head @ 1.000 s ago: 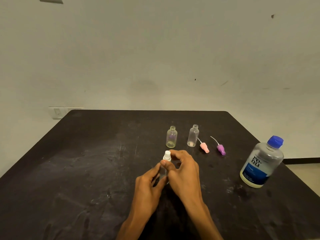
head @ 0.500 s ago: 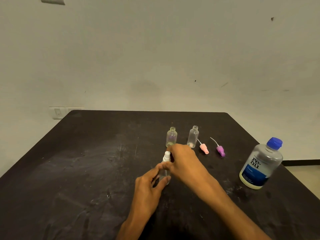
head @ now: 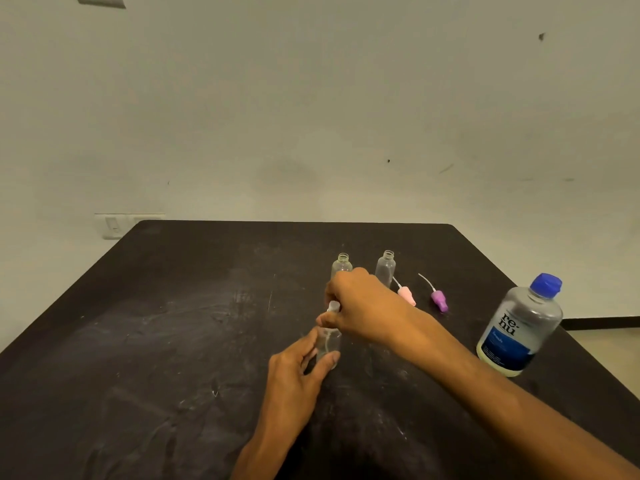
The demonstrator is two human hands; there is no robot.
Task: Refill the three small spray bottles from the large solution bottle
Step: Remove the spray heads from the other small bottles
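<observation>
1. The left hand has its grip curled round the body of a clear small spray bottle, thumb on one side and fingers on the other, holding it upright on the dark tabletop.
2. The right hand reaches in from the right; its grip pinches the white spray cap on top of that bottle, fingers curled over it.
3. Just beyond the right grip stand two uncapped small bottles: a greenish-tinted bottle, partly hidden by the knuckles, and a clear bottle to its right.
4. Right of that grip lie a pink spray cap and a purple spray cap, each on its side with its thin dip tube pointing away.
5. Well to the right of both grips, the large solution bottle stands upright with its blue lid on, beside the right forearm.
6. A wall switch sits behind the far left corner.
</observation>
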